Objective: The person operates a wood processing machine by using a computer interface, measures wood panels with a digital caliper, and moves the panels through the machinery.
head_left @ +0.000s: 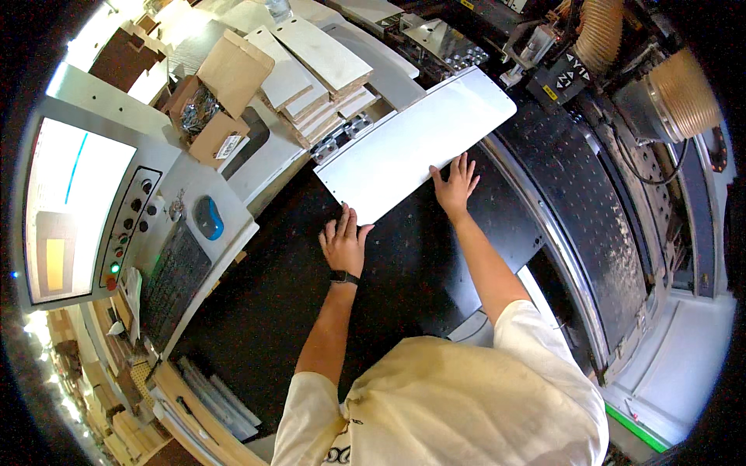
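Note:
A long white panel (420, 144) lies slanted in front of me, its far right end beside the machine and small dark holes along its short edges. At its near left corner is my left hand (344, 245), wearing a dark wristband; the fingers are stretched out against the panel's edge and the thumb stands apart. Further right along the near long edge, my right hand (456, 189) rests with fingers spread and the thumb touching the panel. Neither hand is wrapped round it. Under the panel is a black work surface (396, 264).
White boards (322, 54) are stacked beyond the panel. An open cardboard box (203, 116) holds small metal parts. On the left stand a lit screen (66, 210), a keyboard (177, 272) and a blue-edged mouse (208, 217). Machine heads with ribbed hoses (684, 93) overhang the right.

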A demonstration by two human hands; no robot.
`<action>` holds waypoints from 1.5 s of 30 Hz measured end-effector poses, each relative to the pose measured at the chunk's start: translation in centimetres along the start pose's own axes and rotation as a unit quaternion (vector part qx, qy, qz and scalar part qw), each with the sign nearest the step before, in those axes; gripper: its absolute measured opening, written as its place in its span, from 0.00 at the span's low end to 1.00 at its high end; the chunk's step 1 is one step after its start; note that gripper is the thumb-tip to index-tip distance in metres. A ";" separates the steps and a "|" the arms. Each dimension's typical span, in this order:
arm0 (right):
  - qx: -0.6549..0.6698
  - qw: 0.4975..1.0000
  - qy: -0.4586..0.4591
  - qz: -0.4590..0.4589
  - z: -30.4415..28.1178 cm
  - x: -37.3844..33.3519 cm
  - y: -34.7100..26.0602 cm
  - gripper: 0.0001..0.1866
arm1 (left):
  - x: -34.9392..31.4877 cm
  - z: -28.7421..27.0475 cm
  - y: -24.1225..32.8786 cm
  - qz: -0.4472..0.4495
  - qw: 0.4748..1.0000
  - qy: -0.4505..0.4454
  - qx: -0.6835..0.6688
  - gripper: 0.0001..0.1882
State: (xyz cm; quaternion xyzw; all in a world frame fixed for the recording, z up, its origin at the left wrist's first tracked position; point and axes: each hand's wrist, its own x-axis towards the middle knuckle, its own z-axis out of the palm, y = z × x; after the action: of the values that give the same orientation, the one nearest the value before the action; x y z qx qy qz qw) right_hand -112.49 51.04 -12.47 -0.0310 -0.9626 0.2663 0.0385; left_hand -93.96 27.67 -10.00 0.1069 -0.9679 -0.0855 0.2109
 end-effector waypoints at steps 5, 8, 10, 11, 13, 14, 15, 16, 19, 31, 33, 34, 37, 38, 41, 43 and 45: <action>-0.046 0.999 -0.008 -0.006 -1.6 1.4 0.9 0.53 | 0.9 0.9 1.5 0.009 1.000 0.004 -0.004 0.29; 0.009 1.000 0.022 -0.004 -1.1 -0.8 0.1 0.54 | 0.9 0.6 1.3 -0.007 0.999 -0.032 -0.009 0.30; 0.029 0.999 0.028 -0.007 -0.1 -4.0 -1.2 0.56 | 1.5 -0.2 1.4 -0.008 0.998 -0.062 -0.004 0.30; 0.016 1.000 -0.020 -0.011 -0.3 -5.6 -2.4 0.61 | 1.5 -0.8 1.4 -0.008 0.997 -0.079 -0.001 0.30; 0.025 0.999 -0.027 -0.028 -0.4 -7.2 -5.1 0.67 | 0.9 -2.7 1.1 0.003 0.996 -0.087 -0.023 0.30; 0.029 0.999 -0.016 -0.012 -0.4 -7.2 -5.4 0.69 | 0.1 -3.8 1.1 0.010 0.995 -0.093 -0.035 0.30; 0.032 0.999 -0.006 0.003 -0.6 -6.7 -5.6 0.71 | -1.4 -5.3 0.9 0.023 0.990 -0.099 -0.096 0.29; 0.032 0.999 -0.021 0.029 -1.1 -6.2 -5.7 0.73 | -3.5 -6.9 0.8 0.028 0.986 -0.113 -0.123 0.29; 0.020 0.998 -0.048 0.042 -1.5 -5.6 -5.7 0.74 | -12.2 -11.9 -1.3 0.034 0.974 -0.151 -0.167 0.28; 0.018 0.994 -0.069 0.082 -3.2 -5.2 -5.8 0.78 | -27.5 -15.0 -6.8 0.049 0.975 -0.208 -0.061 0.31; 0.042 0.984 -0.138 0.108 -5.3 -5.1 -5.9 0.79 | -28.2 -14.6 -7.9 0.065 0.975 -0.205 -0.059 0.32; 0.043 0.985 -0.131 0.102 -5.0 -5.0 -5.8 0.79 | -28.3 -14.6 -8.4 0.075 0.975 -0.199 -0.058 0.32; 0.041 0.989 -0.110 0.094 -2.5 -4.9 -6.5 0.78 | -28.6 -14.6 -9.0 0.075 0.978 -0.187 -0.052 0.32; 0.077 0.987 -0.100 0.095 -1.7 -5.0 -7.4 0.77 | -28.9 -14.5 -9.1 0.063 0.981 -0.177 -0.051 0.32; 0.103 0.986 -0.036 0.129 1.0 -2.3 -5.8 0.67 | -27.4 -14.1 -8.3 0.090 0.978 -0.179 -0.055 0.32; 0.176 0.975 -0.031 0.134 0.8 -2.4 -6.4 0.52 | -27.4 -14.0 -8.4 0.087 0.979 -0.178 -0.050 0.32; 0.182 0.970 0.003 0.161 0.7 -1.2 -5.4 0.47 | -26.8 -13.7 -7.8 0.102 0.977 -0.180 -0.056 0.32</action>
State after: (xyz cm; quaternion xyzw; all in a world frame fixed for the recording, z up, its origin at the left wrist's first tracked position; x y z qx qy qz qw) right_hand -111.59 45.92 -10.38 -0.1785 -0.8804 0.4394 0.0026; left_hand -63.01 25.05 -9.83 -0.0211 -0.9894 -0.1358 0.0462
